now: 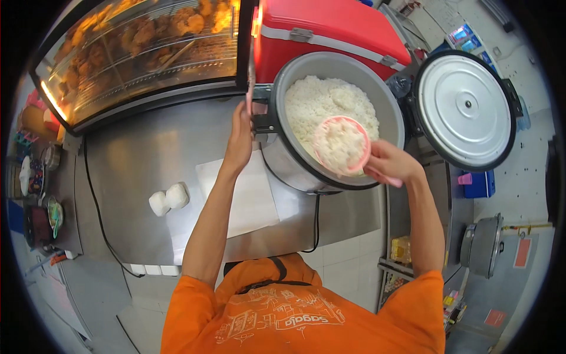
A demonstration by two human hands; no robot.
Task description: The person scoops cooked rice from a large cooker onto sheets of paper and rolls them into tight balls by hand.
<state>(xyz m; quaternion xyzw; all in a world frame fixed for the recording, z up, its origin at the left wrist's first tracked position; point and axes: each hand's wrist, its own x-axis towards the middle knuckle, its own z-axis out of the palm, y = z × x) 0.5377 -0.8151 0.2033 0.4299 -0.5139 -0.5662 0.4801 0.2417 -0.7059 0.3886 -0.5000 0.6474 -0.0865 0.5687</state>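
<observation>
A pink round scoop (368, 155) heaped with white rice is held by its handle in my right hand (391, 163), over the near right part of a large rice cooker (338, 62). Cooked rice (331, 99) lies in the cooker's pot. My left hand (241, 130) is at the cooker's left side handle, around the lower end of a flat, pinkish upright thing (250, 86) seen edge-on. A sheet of white paper (250, 199) lies on the steel table beside the cooker. Two white wrapped bundles (169, 199) sit touching each other, left of the paper.
A lit glass display warmer (146, 57) with fried food stands at the back left. Behind the cooker is a red cooler box (327, 22). The cooker's round lid (466, 110) stands open at the right. A black cable (95, 199) crosses the steel table (128, 146).
</observation>
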